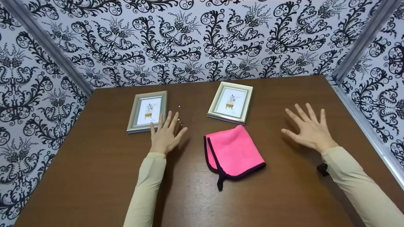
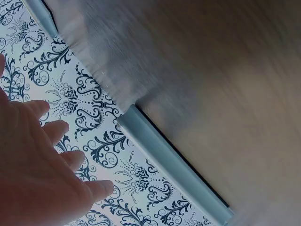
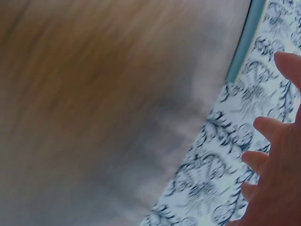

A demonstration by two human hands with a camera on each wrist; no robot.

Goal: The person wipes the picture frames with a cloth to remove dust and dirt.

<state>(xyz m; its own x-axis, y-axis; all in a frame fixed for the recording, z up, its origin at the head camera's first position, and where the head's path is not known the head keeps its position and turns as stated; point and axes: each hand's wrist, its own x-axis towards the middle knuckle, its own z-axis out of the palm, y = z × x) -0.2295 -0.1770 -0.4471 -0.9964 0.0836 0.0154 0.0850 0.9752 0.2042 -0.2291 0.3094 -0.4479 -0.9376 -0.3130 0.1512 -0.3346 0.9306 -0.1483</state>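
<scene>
My left hand (image 1: pixel 164 135) has its fingers spread, palm down, with the fingertips overlapping the near right corner of the left picture frame (image 1: pixel 132 116) in the head view; whether they touch it I cannot tell. On the right, my other hand (image 1: pixel 311 130) is also spread, apart from every object. A second, pale gold picture frame (image 1: pixel 213 105) lies farther back near the middle. In front of it a folded pink cloth (image 1: pixel 235 151) with black edging and a loop lies flat. The wrist views show the left hand (image 2: pixel 37 174) and right hand (image 3: pixel 282 165) holding nothing.
A brown wooden table (image 1: pixel 189 201) bears everything. Patterned black-and-white panels (image 1: pixel 176 37) stand behind and at both sides, with metal posts (image 1: pixel 367 41) at the corners. Several tiny light specks (image 1: pixel 179 119) lie beside the left picture frame.
</scene>
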